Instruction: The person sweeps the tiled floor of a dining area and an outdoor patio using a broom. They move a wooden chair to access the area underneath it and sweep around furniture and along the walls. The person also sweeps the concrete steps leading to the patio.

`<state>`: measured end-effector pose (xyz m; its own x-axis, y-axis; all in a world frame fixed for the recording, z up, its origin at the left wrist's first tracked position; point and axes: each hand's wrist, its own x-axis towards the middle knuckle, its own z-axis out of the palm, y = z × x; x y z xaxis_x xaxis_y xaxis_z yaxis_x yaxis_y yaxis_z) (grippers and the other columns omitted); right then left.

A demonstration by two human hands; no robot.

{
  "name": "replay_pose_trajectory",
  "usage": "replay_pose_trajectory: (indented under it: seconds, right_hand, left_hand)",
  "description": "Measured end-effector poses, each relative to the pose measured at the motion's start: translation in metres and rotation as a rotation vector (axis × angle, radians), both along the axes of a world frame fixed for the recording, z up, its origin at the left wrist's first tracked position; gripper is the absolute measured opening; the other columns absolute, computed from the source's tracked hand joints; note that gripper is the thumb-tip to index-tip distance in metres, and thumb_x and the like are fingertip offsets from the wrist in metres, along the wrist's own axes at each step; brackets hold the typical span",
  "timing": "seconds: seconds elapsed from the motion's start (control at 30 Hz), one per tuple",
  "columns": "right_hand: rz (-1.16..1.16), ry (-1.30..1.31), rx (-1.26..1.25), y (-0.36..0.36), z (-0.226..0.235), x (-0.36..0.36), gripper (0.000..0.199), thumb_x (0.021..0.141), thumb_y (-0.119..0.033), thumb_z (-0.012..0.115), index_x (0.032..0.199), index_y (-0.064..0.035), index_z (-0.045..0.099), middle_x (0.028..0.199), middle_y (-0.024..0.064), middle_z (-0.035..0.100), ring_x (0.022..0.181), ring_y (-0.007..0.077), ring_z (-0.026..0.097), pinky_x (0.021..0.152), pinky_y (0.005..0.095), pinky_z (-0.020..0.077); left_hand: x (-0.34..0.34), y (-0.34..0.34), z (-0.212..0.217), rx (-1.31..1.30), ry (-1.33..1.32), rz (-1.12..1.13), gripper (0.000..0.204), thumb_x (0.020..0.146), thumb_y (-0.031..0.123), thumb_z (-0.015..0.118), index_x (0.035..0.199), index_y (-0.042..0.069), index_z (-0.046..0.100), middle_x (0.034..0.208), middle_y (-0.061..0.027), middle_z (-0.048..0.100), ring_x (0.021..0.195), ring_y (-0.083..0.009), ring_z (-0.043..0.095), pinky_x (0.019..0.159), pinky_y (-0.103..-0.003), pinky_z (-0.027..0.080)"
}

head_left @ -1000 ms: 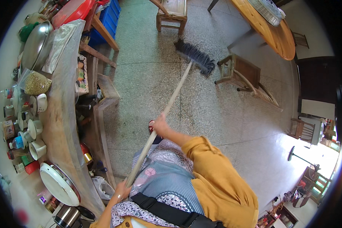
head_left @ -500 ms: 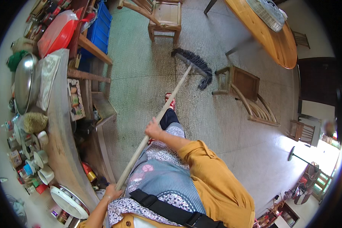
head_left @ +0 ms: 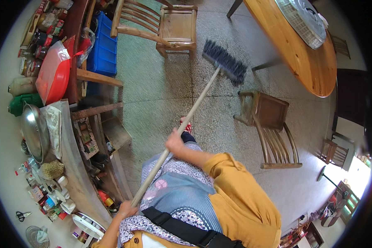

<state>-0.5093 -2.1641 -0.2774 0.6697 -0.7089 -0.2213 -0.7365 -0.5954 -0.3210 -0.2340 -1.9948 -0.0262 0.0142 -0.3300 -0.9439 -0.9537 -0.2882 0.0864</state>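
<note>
Mop (head_left: 224,62) in the head view reaches from the person's waist to the far floor, its dark fringed head lying right of the far chair (head_left: 177,31) and left of the table (head_left: 293,49), apart from both. The left hand (head_left: 127,210) is closed around the near end of the pale handle (head_left: 199,99), low beside the apron (head_left: 171,182). The right hand (head_left: 175,142) is wrapped around the same handle farther along, its fingers curled over it, so the two hands grip well apart. The handle slants from near left to far right, passing close to a red shoe (head_left: 186,124).

Along the left, the edge of a cluttered counter (head_left: 80,165) runs beside the left hand, with wooden legs and a blue crate (head_left: 102,49) farther off. A second chair (head_left: 272,110) stands right of the handle, just nearer than the mop head, with its slatted back toward the near side. Speckled floor (head_left: 157,82) stretches between the counter side and the handle, and a broader stretch extends to the right, nearer than the second chair.
</note>
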Motion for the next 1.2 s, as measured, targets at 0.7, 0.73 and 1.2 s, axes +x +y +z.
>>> replay_pose_trajectory:
  seconds: [0.7,0.73,1.2]
  right_hand:
    - [-0.486,-0.232,-0.121,-0.274,0.045,-0.047,0.018,0.064,-0.007,0.06,0.08,-0.0098,0.052,0.089,0.0095,0.05,0.096,0.0282,0.047,0.085,0.0558,0.0321]
    - [-0.512,-0.282,-0.124,-0.286,0.054,-0.044,0.019,0.064,-0.006,0.06,0.08,-0.0092,0.051,0.091,0.01,0.05,0.098,0.0288,0.046,0.085,0.0565,0.0322]
    - [-0.787,-0.376,0.094,-0.361,0.072,0.006,0.018,0.064,0.0,0.057,0.079,-0.0067,0.052,0.094,0.0101,0.049,0.113,0.031,0.04,0.091,0.0603,0.0292]
  left_hand:
    - [0.005,-0.415,-0.022,0.237,0.673,0.357,0.05,0.08,0.047,0.057,0.102,0.003,0.051,0.074,-0.006,0.057,0.061,-0.0112,0.055,0.05,-0.026,0.047]
    - [0.015,-0.46,-0.04,0.258,0.726,0.511,0.053,0.079,0.049,0.057,0.105,0.003,0.05,0.082,-0.0059,0.056,0.068,-0.0114,0.054,0.053,-0.027,0.048]
    - [-0.014,-0.794,-0.208,-0.666,0.516,0.88,0.026,0.065,0.019,0.071,0.075,0.002,0.055,0.067,-0.0061,0.057,0.055,-0.0157,0.054,0.049,-0.03,0.043]
